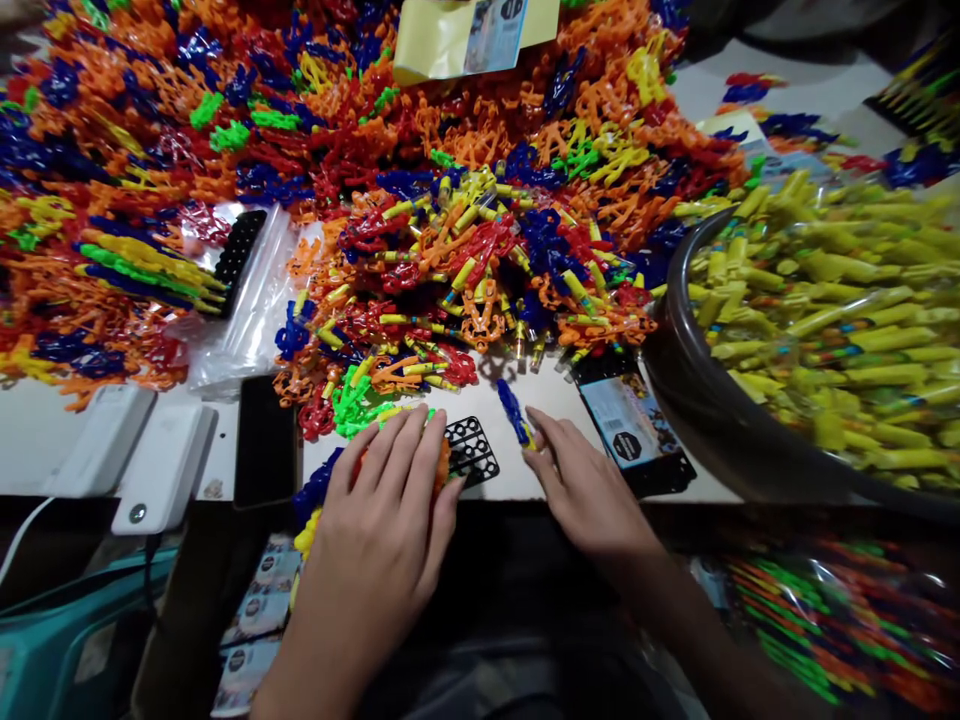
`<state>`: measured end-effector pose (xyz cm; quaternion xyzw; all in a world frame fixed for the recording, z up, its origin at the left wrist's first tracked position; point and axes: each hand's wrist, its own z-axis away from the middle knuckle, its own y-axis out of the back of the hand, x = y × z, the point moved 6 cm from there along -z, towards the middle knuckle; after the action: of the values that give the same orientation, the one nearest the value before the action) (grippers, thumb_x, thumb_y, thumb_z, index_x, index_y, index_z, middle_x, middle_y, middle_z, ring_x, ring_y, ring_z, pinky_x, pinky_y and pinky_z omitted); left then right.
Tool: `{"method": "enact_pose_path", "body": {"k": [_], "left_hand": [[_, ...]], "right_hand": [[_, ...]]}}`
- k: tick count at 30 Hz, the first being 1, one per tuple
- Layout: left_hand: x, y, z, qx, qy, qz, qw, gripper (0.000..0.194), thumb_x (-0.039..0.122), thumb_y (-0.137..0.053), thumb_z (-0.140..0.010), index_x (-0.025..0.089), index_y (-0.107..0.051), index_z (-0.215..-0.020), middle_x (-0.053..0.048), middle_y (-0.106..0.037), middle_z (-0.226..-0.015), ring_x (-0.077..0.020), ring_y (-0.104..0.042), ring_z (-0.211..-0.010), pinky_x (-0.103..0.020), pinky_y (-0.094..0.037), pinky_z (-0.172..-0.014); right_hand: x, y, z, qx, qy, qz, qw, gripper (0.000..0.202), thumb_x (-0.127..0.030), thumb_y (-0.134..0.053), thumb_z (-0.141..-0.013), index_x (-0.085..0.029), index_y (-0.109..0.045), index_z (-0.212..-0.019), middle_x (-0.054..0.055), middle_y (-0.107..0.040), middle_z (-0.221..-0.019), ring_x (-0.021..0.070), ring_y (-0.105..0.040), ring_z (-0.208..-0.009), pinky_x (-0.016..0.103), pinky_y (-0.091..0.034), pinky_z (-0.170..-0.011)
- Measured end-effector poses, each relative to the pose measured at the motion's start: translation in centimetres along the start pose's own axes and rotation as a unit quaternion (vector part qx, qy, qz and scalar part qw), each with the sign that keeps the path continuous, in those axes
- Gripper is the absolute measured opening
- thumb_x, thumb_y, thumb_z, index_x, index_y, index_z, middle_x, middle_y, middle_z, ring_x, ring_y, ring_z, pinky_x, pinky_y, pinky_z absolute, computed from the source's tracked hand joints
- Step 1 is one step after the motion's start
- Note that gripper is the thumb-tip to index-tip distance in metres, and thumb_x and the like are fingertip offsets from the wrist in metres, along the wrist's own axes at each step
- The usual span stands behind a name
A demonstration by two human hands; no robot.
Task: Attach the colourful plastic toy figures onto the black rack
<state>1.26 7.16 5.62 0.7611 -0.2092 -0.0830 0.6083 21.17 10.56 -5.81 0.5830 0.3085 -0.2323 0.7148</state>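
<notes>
Near the centre of the frame, the left hand (pixel 394 470) is laid palm down over loose coloured pieces; whether anything is held in its grip cannot be told. Just right of its thumb and forefinger, a black grid (pixel 474 447) with round holes is laid flat on the worktop (pixel 516 482). Farther right, slightly above it, a blue figure (pixel 510 405) with a yellow end is pinched in the narrow grip of the right hand (pixel 531 438), its long axis slanted steeply from upper left to lower right, so the grid is found to its left and the right hand nearer. Across the pale surface, a black phone (pixel 266 440) is set at left, the upper half is filled by a heap of mixed figures (pixel 465 120), and the room at right is bounded by a printed blue card (pixel 628 415) and a dark basin (pixel 675 330) loaded with yellow pieces (pixel 840 320).
</notes>
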Motion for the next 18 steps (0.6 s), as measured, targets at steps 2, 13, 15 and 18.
{"method": "enact_pose_path", "body": {"k": [2,13,15,18], "left_hand": [[-0.1,0.0,0.4,-0.009,-0.013,0.014,1.0,0.042,0.022,-0.044,-0.111,0.004,-0.053,-0.149,-0.019,-0.066,-0.148,-0.032,-0.06,-0.137,-0.049,-0.039,-0.117],[-0.1,0.1,0.7,-0.019,-0.002,0.034,0.999,0.043,0.019,-0.043,-0.111,0.007,-0.052,-0.152,-0.016,-0.064,-0.153,-0.0277,-0.055,-0.143,-0.047,-0.035,-0.12],[-0.1,0.1,0.7,-0.018,0.001,0.037,0.999,0.043,0.018,-0.043,-0.111,0.007,-0.052,-0.152,-0.015,-0.064,-0.153,-0.0272,-0.056,-0.143,-0.046,-0.035,-0.12],[0.0,0.2,0.7,-0.007,0.008,0.034,0.999,0.041,0.017,-0.045,-0.11,0.007,-0.054,-0.149,-0.015,-0.067,-0.15,-0.0283,-0.059,-0.141,-0.047,-0.038,-0.119]], "right_hand": [[-0.1,-1.5,0.0,-0.054,-0.042,-0.2,0.977,0.067,-0.032,-0.064,-0.095,-0.024,-0.046,-0.159,0.006,-0.07,-0.104,0.0207,-0.07,-0.081,0.033,-0.062,-0.064],[-3.9,-5.2,-1.7,-0.004,-0.009,-0.299,0.954,0.028,-0.02,-0.057,-0.092,-0.027,-0.07,-0.115,0.005,-0.078,-0.113,0.0241,-0.074,-0.105,0.041,-0.058,-0.101],[-4.5,-5.2,-1.8,0.016,0.049,-0.24,0.969,0.044,-0.009,-0.05,-0.087,-0.026,-0.069,-0.123,0.006,-0.076,-0.121,0.0247,-0.071,-0.115,0.043,-0.055,-0.108],[-4.8,-4.9,-1.8,0.06,0.123,-0.146,0.98,0.054,-0.002,-0.047,-0.084,-0.026,-0.069,-0.127,0.007,-0.074,-0.122,0.0251,-0.068,-0.115,0.043,-0.055,-0.104]]}}
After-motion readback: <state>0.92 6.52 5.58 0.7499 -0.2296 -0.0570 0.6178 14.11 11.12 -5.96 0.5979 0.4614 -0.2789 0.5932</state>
